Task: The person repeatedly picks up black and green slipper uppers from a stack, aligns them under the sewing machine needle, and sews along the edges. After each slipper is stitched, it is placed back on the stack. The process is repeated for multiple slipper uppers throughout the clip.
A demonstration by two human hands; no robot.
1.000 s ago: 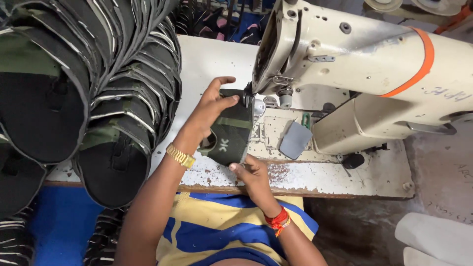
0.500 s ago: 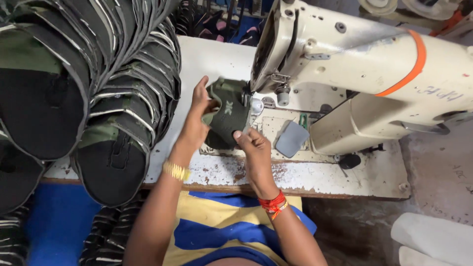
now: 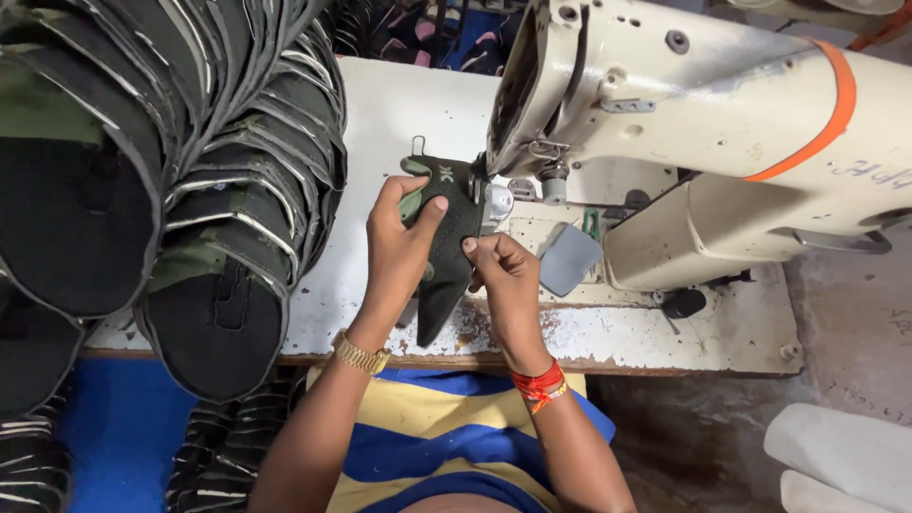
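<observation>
Your left hand [image 3: 399,237] and right hand [image 3: 502,271] both pinch the shoe upper [image 3: 446,242] on the counter [image 3: 399,104]. Its long axis runs near-to-far, far end under the machine [image 3: 684,104] head, right of your left hand.

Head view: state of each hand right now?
Left hand: closed on the dark shoe upper, at its top.
Right hand: pinching the same shoe upper's right edge.
</observation>
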